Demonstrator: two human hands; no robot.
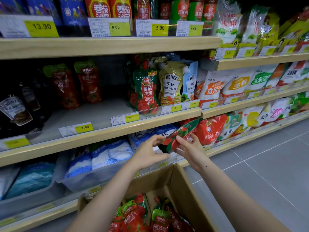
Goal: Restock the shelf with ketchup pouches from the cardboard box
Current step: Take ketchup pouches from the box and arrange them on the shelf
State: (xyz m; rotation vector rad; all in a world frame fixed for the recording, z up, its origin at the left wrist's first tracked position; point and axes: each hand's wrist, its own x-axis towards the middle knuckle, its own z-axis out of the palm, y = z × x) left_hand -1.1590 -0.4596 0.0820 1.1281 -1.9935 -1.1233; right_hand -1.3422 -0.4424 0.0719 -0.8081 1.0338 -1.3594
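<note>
Glossy red-and-green foil marks the ketchup pouch, held tilted in front of the wooden shelf edge. The right hand pinches its near end; the left hand curls at its base, fingertips touching. Below, the brown cardboard box holds more crinkled pouches.

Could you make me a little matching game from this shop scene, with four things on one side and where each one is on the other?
Things:
1. ketchup pouch
2. cardboard box
3. Heinz pouch
4. 13.90 price tag

Places:
A. top shelf edge, far left
B. held between the left hand and right hand
C. standing on the middle shelf
D. at the bottom, below the arms

Pairs: 1-B, 2-D, 3-C, 4-A
</note>
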